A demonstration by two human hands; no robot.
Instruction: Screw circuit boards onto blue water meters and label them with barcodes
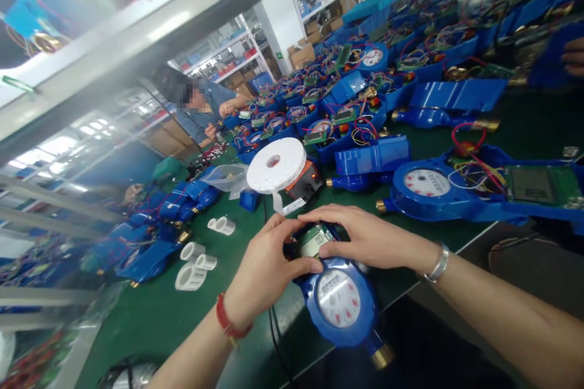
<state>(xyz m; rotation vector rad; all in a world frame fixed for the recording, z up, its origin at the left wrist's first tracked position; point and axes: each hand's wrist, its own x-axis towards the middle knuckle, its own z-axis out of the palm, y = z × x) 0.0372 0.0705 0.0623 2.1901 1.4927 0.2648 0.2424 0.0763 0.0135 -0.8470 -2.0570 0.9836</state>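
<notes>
Blue meter (pixel 342 310) lies between and just below my hands at the bench (pixel 150 316) edge; from here I see left hand (pixel 269 258) and right hand (pixel 365 236) curled around its display (pixel 312 244), thumbs along the near side. Beyond them stands a white roll (pixel 289 164); small rolls (pixel 190 277) lie left of the left hand.

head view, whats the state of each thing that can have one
blue plastic meter with round white dial, held at its display end
grey rectangular display, on, showing zeros
left hand, gripping the meter
right hand, gripping the meter
blue elongated meter at right, opened, coloured wires exposed
white paper label roll, partly unwound
orange and black box, small light lit
clear plastic bag, crumpled
</notes>
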